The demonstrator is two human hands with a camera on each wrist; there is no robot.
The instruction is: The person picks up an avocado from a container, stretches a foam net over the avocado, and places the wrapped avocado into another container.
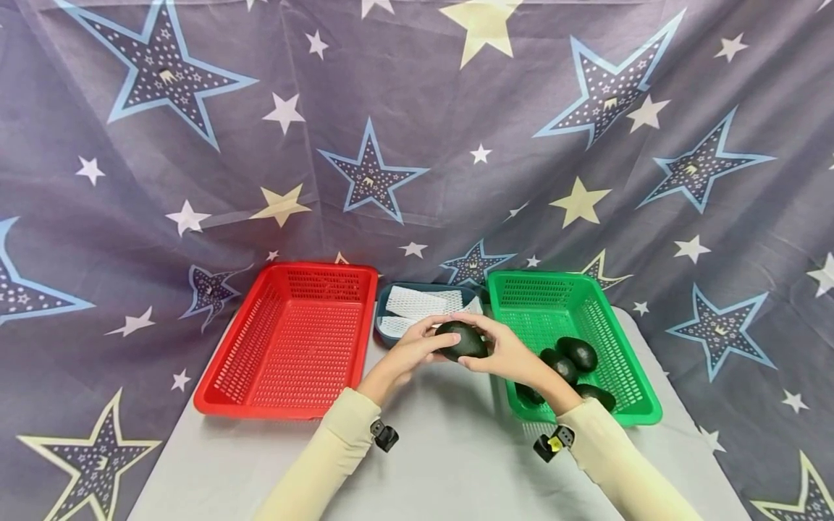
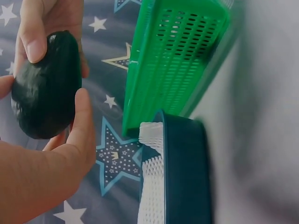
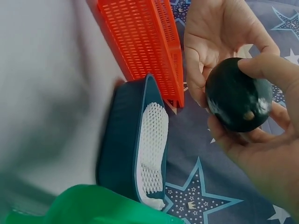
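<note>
A dark green avocado [image 1: 464, 341] is held up above the table between the two hands. The left hand [image 1: 405, 352] grips one end of it, its thumb lying along the near side. At the other end the right hand [image 1: 507, 352] holds it between thumb and fingers. Both wrist views show the avocado [image 2: 46, 88] with smooth, glossy skin, and the stem spot faces the right wrist camera. Behind the hands stands a dark blue basin [image 3: 124, 135] with white foam net sleeves [image 1: 417, 302] in it, partly hidden by the hands.
A red perforated basket [image 1: 224, 347] stands on the left of the light-covered table [image 1: 443, 449]. On the right, a green basket [image 1: 625, 354] contains several avocados [image 1: 577, 354], partly covered by the right forearm. A star-patterned curtain [image 1: 417, 108] hangs behind.
</note>
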